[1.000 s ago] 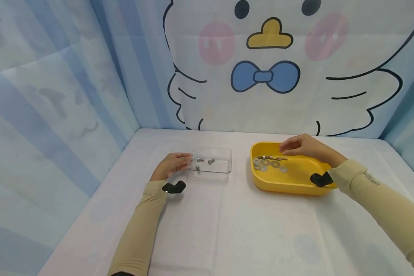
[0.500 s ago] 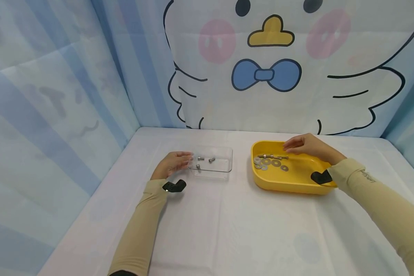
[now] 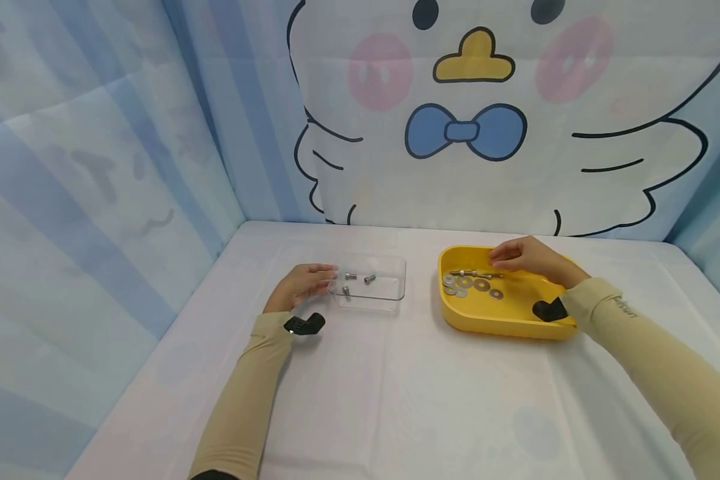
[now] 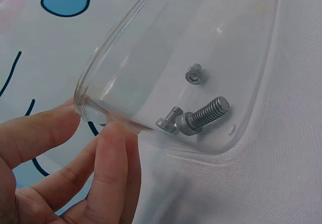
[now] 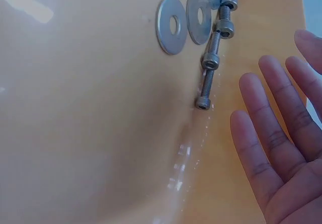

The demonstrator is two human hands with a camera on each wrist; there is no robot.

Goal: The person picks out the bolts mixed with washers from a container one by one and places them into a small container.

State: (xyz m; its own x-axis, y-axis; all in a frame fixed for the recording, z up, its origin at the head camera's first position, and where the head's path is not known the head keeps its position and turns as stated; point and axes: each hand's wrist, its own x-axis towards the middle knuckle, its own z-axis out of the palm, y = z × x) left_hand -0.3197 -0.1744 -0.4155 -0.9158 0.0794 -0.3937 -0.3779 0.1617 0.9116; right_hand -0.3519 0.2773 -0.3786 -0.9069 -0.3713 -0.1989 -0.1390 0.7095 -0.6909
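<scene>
My left hand (image 3: pixel 300 287) pinches the near corner of a clear plastic box (image 3: pixel 372 307), with fingertips at its rim in the left wrist view. Inside the box lie 3 socket head bolts; the thickest bolt (image 4: pixel 204 117) rests beside a smaller bolt (image 4: pixel 170 121), and another bolt (image 4: pixel 194 75) shows its head. My right hand (image 3: pixel 537 260) hangs over the far side of a yellow tray (image 3: pixel 504 328), its fingers (image 5: pixel 276 138) fairly straight and holding nothing visible. Near those fingers, several socket head bolts (image 5: pixel 203 102) lie in a row along the tray's wall, beside flat washers (image 5: pixel 164 30).
A white cloth (image 3: pixel 420 400) covers the table, with the box and the tray standing apart on it. Printed fabric (image 3: pixel 360 187) hangs behind and along both sides. The washers sit mostly in the tray's left part.
My right hand has stayed over the tray, shifting only slightly, with its forearm drawn a little to the left. The left hand keeps its place at the box.
</scene>
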